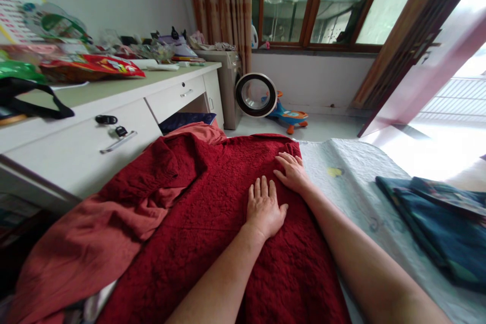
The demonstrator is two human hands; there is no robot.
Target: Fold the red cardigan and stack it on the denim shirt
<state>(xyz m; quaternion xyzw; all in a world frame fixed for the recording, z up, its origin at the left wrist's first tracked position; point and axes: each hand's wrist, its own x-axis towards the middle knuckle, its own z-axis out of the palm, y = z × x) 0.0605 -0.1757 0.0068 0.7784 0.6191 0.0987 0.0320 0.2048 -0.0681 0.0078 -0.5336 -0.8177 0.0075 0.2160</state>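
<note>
A dark red textured garment [212,202] lies spread out in front of me, with one sleeve-like part bunched toward the left. My left hand [265,208] rests palm down near its middle, fingers stretched out over the cloth. Farther forward and to the right, my right hand [291,171] lies flat by the garment's right edge, fingers spread. Neither hand grips the cloth. Under the garment on the left, a salmon-pink cloth [91,248] hangs out in folds. A pale patterned bed cover [322,162] shows to the right.
Folded dark blue-green clothes [448,228] lie at the right. A white desk [125,136] with drawers, cluttered with bags and packets, runs along the left. Beyond the bed stand a washing machine with its round door [256,94] swung out and a blue-orange ride-on toy [288,114].
</note>
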